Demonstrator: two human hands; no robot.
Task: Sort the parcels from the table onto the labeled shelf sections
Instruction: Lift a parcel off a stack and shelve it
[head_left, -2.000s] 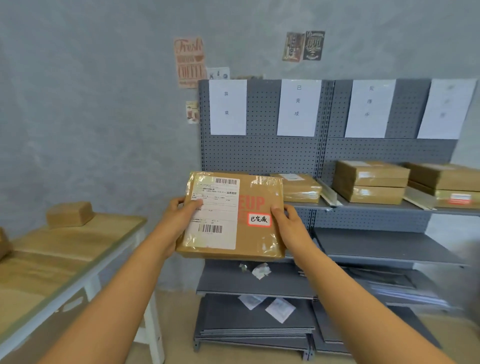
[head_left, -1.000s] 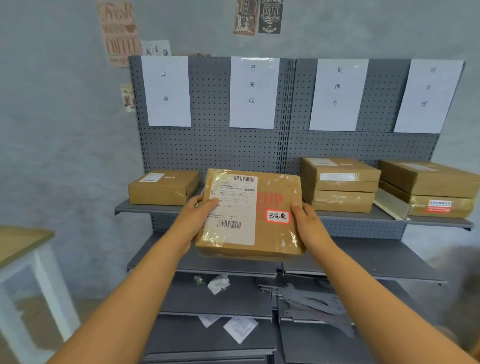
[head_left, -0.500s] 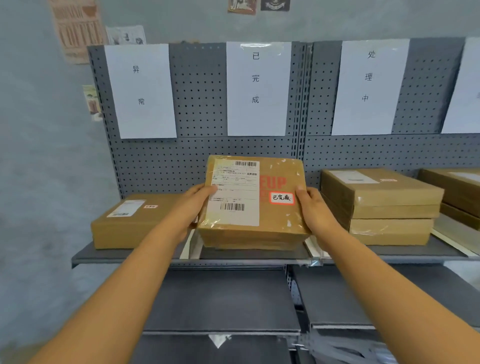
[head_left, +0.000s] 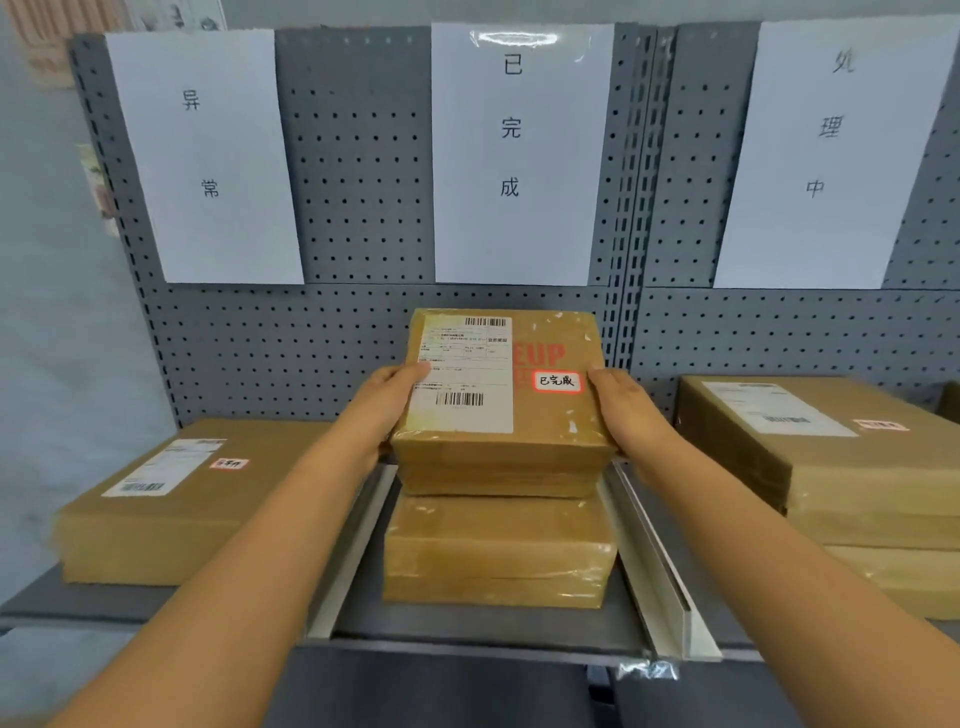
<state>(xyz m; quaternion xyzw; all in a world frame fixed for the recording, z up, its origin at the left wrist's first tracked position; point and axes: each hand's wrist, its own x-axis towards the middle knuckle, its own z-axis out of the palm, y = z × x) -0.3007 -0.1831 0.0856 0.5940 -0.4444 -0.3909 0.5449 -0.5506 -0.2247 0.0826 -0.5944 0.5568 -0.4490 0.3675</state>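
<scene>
Grey perforated steel forms the back panel (head_left: 363, 332) of the shelving unit, the largest item in view, spanning the full width behind everything else. Three white paper signs hang on it: the left sign (head_left: 208, 156) reading 异常, the middle sign (head_left: 514, 156) reading 已完成, the right sign (head_left: 826, 156) reading 处理中. Below runs the grey shelf (head_left: 467, 631), split into sections by two pale angled dividers, the left divider (head_left: 348, 561) and the right divider (head_left: 654, 561).

Right section: a stack of brown parcels (head_left: 831, 467), the top one bearing a white shipping label and a small red-edged sticker. Left section: a single flat brown parcel (head_left: 176, 514), likewise labelled, with its own red-edged sticker.

Middle section, under the 已完成 sign: a taped brown parcel (head_left: 498, 551) lying flat between the dividers. On top of it sits the held parcel (head_left: 504, 410), cardboard wrapped in clear tape, with a white shipping label, barcodes, red printed letters and a red-edged sticker (head_left: 557, 382) handwritten 已完成. Whether its underside rests fully on the lower parcel or is just above it cannot be told.

Left hand (head_left: 384, 410): pressed against the held parcel's left edge, thumb on the top face, fingers out of sight beneath. Right hand (head_left: 628, 410): clasping the right edge in the same manner. Both bare forearms reach in from the lower corners.
</scene>
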